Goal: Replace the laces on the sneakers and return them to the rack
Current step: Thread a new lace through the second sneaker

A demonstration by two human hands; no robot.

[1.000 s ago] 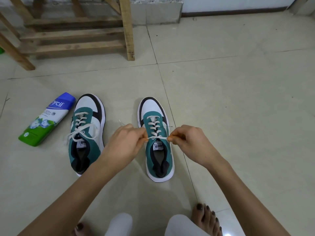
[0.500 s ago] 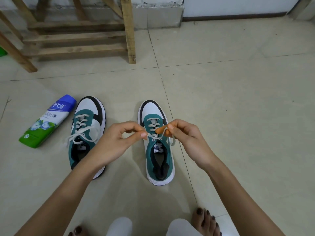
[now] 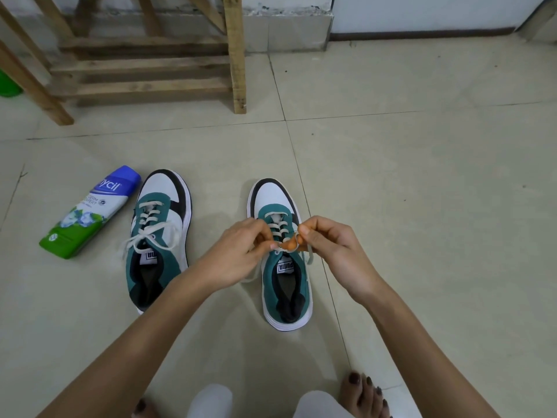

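Our left grip (image 3: pixel 238 251) and right grip (image 3: pixel 331 245) each pinch the white lace (image 3: pixel 279 230) just above the tongue (image 3: pixel 284 265) of the sneaker (image 3: pixel 286 297) between our arms, which stands on the floor (image 3: pixel 422 206). To tie it well, we judge both ends should be held taut, crossed low and pulled evenly so the rows lie flat. Our fingertips (image 3: pixel 303 230) hide the knot; whether a loop is formed we cannot tell. The other sneaker (image 3: pixel 156 236), laced and bowed, sits beside a bottle (image 3: pixel 87 212); the wooden rack (image 3: pixel 144 64) beyond is cut off at the top.
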